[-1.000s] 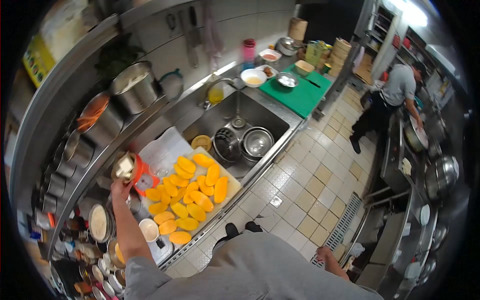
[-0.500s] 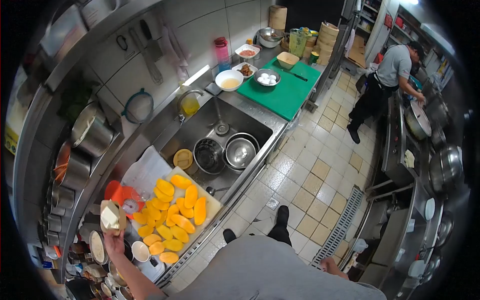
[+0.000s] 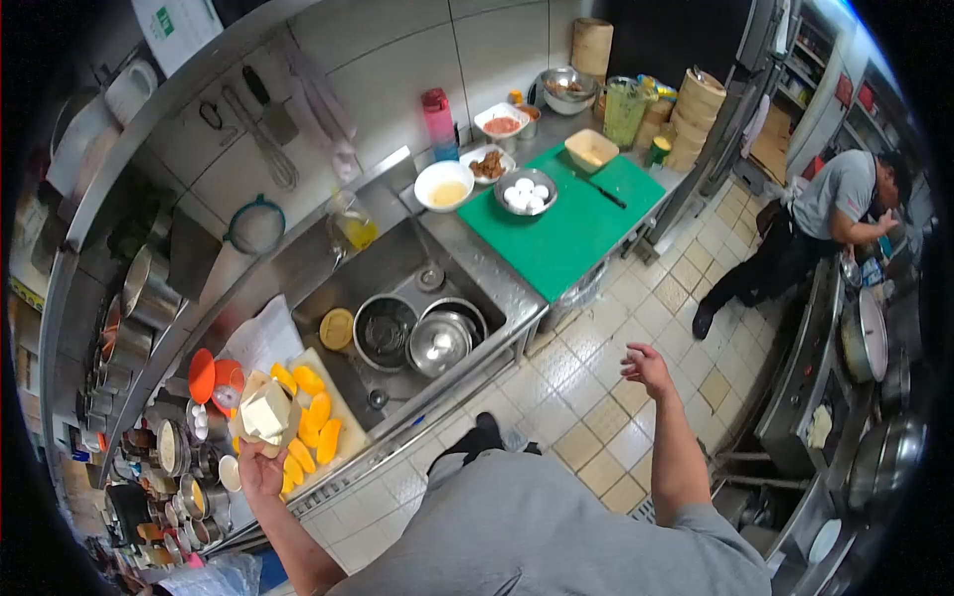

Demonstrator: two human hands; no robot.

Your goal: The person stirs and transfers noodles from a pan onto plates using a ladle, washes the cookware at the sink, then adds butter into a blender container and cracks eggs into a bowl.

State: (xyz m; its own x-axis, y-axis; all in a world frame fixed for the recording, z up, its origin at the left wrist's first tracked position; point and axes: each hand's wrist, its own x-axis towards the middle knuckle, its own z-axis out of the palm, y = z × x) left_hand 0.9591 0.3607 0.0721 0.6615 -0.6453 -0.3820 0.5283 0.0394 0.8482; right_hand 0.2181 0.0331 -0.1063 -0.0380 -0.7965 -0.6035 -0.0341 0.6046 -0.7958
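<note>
My left hand [image 3: 260, 475] is closed on a tan container [image 3: 289, 434] heaped with pale, butter-like blocks [image 3: 265, 409]. It is held over the white cutting board [image 3: 350, 438] of peeled yellow mango pieces [image 3: 327, 440], partly hiding them. Out over the tiled floor, my right hand [image 3: 648, 372] is raised with its fingers apart and nothing in it. The closest worktop thing to it is the green cutting board [image 3: 542, 245], which bears a metal bowl of eggs [image 3: 526, 192], a pale yellow bowl [image 3: 591, 150] and a knife [image 3: 609, 195].
A sink [image 3: 397, 260] with metal bowls [image 3: 440, 343] lies between the two boards. A red scale [image 3: 202, 375] stands left of the mango. Across the aisle, another person [image 3: 838, 204] bends at the stove beside a large pan [image 3: 865, 336].
My left hand has brought the container rightward over the mango. My right hand has risen from my side out over the floor. The view has shifted, and the other person has lifted a hand.
</note>
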